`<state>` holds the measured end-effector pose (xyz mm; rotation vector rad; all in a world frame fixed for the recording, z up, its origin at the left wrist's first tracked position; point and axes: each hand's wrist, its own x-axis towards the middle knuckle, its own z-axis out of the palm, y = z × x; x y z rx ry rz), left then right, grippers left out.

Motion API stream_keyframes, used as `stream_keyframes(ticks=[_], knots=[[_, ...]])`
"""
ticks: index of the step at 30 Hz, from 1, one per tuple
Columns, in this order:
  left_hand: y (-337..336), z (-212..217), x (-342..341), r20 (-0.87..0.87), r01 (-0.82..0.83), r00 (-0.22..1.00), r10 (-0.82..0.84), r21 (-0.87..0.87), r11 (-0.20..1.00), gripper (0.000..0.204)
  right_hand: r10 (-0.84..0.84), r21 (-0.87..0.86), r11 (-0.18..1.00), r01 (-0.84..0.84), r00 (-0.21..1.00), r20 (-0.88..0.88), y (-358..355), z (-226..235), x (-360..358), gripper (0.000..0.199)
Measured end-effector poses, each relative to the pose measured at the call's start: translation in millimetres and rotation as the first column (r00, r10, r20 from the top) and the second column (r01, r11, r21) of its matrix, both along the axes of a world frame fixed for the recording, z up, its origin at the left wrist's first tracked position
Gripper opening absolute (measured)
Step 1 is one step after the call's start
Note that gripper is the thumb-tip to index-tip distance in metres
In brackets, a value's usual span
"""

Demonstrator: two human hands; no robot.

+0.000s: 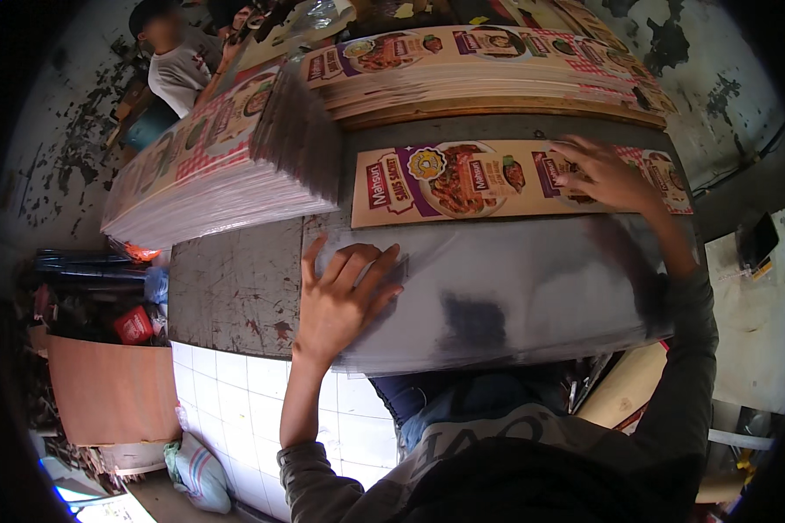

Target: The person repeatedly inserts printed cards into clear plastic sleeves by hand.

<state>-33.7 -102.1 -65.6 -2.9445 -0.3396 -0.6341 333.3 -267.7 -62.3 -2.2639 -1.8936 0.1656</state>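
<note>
Your left hand (340, 292) is spread over the left end of the glossy clear plastic sheets (515, 296), while your right hand (610, 174), fingers parted, is above the right half of the long, flat printed strip (449, 183) just beyond them; I cannot tell whether it touches. Beneath is a scuffed grey table (235, 288), with thick printed stacks at left (192, 157) and far (488, 78), white floor tiles (244, 379) near left and peeling walls (70, 131) around.

I count a left hand (338, 286) and a right hand (609, 177), two in all, at one bench (231, 283); one left stack (222, 187) and one far stack (488, 83) of printed strips, layers too tight to count; one separate printed strip (532, 187); one other person (176, 77), far left.
</note>
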Motion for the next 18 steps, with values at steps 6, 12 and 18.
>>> stream_keyframes(ticks=[6,12,18], knots=[[-1,8,4,-0.01,-0.019,1.0,0.018,-0.157,0.987,0.047,0.019,0.042,0.999,-0.029,0.979,0.205,10,-23,2,0.083],[5,2,4,0.067,-0.042,0.997,0.047,-0.074,0.996,0.034,-0.062,0.062,0.996,0.059,0.997,0.051,19,-27,9,0.1],[10,-16,-1,0.042,-0.067,0.997,0.069,-0.038,0.997,0.032,-0.113,0.145,0.984,0.104,0.992,0.049,23,-20,7,0.099]])
